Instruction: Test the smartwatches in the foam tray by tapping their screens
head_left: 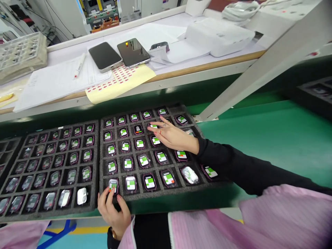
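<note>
Two black foam trays lie side by side on a green belt. The right tray (121, 197) holds several small smartwatch bodies with lit green-and-white screens. My left hand (113, 211) is at this tray's near edge, its fingertips pinching the watch (112, 185) in the near-left pocket. My right hand (172, 135) reaches across the tray, fingers stretched flat, with the fingertips touching a lit watch (153, 126) in the second row from the back. The left tray (52, 211) holds several watches, most with dark screens.
A shelf (181, 74) runs behind the belt, carrying two phones (119, 55), a yellow sheet of red stickers (121, 81), papers with a pen (80, 65), white boxes (219, 36) and a grid tray (22, 55). A slanted white frame bar (261, 69) crosses at right. Green belt (272, 145) extends right.
</note>
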A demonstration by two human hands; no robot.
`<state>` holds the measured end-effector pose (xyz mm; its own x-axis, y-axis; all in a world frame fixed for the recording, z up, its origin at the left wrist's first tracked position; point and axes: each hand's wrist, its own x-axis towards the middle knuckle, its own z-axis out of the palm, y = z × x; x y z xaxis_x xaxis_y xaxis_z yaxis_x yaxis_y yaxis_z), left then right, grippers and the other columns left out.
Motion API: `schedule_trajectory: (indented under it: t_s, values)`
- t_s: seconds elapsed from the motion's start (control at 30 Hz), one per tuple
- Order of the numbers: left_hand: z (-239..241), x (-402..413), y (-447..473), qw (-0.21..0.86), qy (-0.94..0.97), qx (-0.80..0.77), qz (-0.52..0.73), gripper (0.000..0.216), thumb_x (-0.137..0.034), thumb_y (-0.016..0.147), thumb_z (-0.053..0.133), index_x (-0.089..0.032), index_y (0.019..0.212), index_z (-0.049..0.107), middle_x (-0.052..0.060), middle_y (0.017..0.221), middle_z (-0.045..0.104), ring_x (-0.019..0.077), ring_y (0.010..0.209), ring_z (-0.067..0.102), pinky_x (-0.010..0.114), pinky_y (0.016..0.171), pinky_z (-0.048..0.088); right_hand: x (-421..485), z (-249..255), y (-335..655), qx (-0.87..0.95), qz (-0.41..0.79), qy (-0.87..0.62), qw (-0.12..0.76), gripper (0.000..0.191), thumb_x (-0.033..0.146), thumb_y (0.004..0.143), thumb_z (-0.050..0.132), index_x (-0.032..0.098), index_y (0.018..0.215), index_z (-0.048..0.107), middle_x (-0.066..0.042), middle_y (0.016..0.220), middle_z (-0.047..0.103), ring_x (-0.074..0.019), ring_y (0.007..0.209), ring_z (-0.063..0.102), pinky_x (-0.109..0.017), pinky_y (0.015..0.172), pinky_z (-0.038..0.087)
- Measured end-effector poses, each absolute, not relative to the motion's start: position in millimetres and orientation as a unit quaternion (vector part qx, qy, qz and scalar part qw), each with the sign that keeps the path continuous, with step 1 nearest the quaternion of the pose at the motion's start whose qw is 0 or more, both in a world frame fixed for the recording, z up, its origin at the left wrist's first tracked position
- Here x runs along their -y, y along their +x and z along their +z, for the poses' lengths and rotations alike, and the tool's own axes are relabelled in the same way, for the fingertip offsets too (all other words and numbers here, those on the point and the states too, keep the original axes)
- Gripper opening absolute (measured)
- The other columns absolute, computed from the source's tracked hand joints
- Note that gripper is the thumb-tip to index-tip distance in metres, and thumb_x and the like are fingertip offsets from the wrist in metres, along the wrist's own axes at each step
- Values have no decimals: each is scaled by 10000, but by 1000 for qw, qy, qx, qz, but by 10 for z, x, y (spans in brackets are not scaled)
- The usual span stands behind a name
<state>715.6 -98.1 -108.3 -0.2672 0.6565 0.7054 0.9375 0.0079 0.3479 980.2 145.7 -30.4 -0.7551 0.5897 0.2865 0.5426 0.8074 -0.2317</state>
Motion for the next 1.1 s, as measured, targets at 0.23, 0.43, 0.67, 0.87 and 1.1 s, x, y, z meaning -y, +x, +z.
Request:
schedule_trajectory:
  t_s: [0.23, 0.43, 0.67, 0.87, 1.1]
  values:
    - [-1070, 983, 7170, 175, -580, 686, -403, 332, -92, 880, 621, -120, 1210, 629, 167, 1181, 631, 265, 1199, 569, 511, 1146, 411, -1500, -381, 9482, 946, 91, -275, 142, 507, 227, 1083, 245, -2, 1364, 598, -171, 1339, 640, -347, 1402, 457, -651, 1217, 250]
    - [-1050, 974, 7181, 175, -578, 687, -404, 323, -87, 881, 615, -125, 1202, 630, 162, 1178, 632, 265, 1202, 571, 511, 1145, 413, -1498, -356, 9585, 942, 83, -288, 150, 541, 234, 1089, 209, -31, 1354, 598, -193, 1290, 665, -352, 1407, 448, -648, 1220, 240]
    - [-1062, 978, 7173, 176, -585, 680, -405, 328, -67, 867, 626, -108, 1193, 633, 172, 1171, 633, 265, 1194, 575, 512, 1149, 411, -1445, -326, 9802, 926, 107, -322, 166, 551, 276, 1094, 205, 22, 1323, 637, -165, 1290, 671, -343, 1398, 465, -666, 1221, 229]
    - [-1057, 984, 7174, 173, -581, 683, -407, 347, -75, 869, 626, -118, 1213, 629, 170, 1177, 630, 271, 1198, 572, 524, 1147, 411, -1437, -295, 10158, 880, 147, -402, 205, 534, 336, 1091, 234, 88, 1383, 606, -147, 1388, 608, -322, 1395, 476, -667, 1213, 252]
    - [-1055, 975, 7158, 176, -587, 681, -401, 340, -88, 874, 617, -129, 1211, 630, 161, 1178, 637, 268, 1193, 583, 522, 1141, 418, -1394, -326, 10361, 852, 140, -439, 250, 479, 343, 1076, 319, 103, 1322, 653, -154, 1339, 641, -316, 1252, 615, -608, 1180, 370]
